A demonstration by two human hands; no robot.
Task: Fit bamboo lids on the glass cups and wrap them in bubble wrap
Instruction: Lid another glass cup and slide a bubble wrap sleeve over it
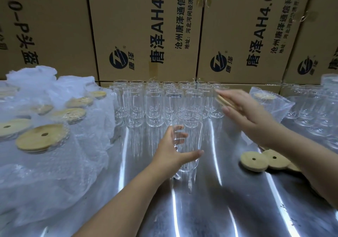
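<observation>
L hand (173,149) grips a cup (192,123) upright at table (219,200) centre, thumb across the front, fingers curled round the back, seen thru the glass. R hand (245,112) is above and to the right of it, pinching a lid (224,100) edge-on btwn thumb and near-straight fingers; motion blur, so the exact grip is prob. a light pinch. Lid is apart from the cup's rim, near the back rows of empty cups (153,105). Spare lids (254,161) lie overlapping on the table under the R forearm. Left side: wrapped cups (41,138) w/ lids on, in bubble wrap (54,172). Boxes (146,26) stacked behind.
</observation>
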